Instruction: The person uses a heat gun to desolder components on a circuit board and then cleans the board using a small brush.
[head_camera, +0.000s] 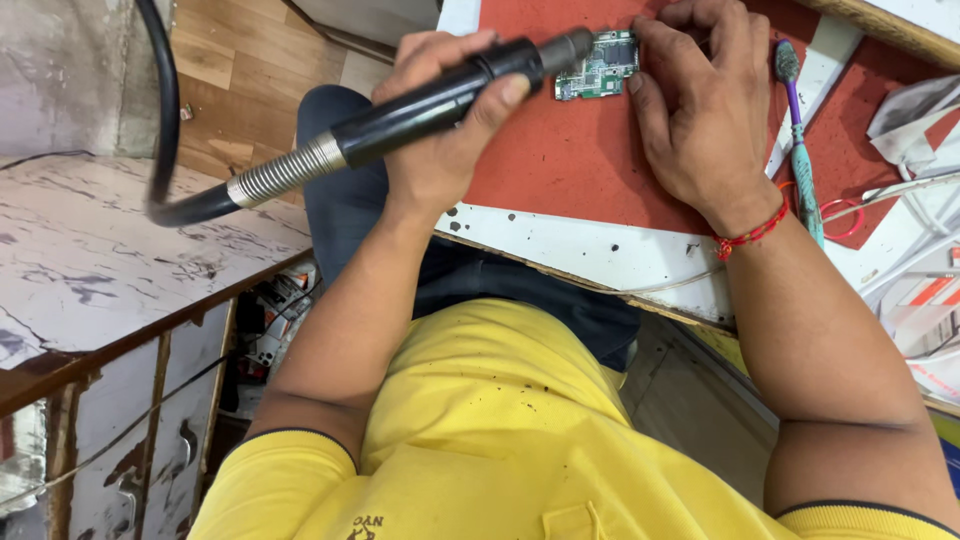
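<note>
While your left hand (440, 120) grips the hot-air wand (440, 95) at upper centre, its nozzle meets the circuit board (600, 68); your right hand (700, 110), open, pins it flat, heating apparently underway.

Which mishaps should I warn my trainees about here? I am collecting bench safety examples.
The black nozzle tool in the left hand points at the green circuit board, close to the right hand fingertips pinning it: they could get hurt. Its hose loops off the bench and might snag. The toothbrush could get knocked.
</note>
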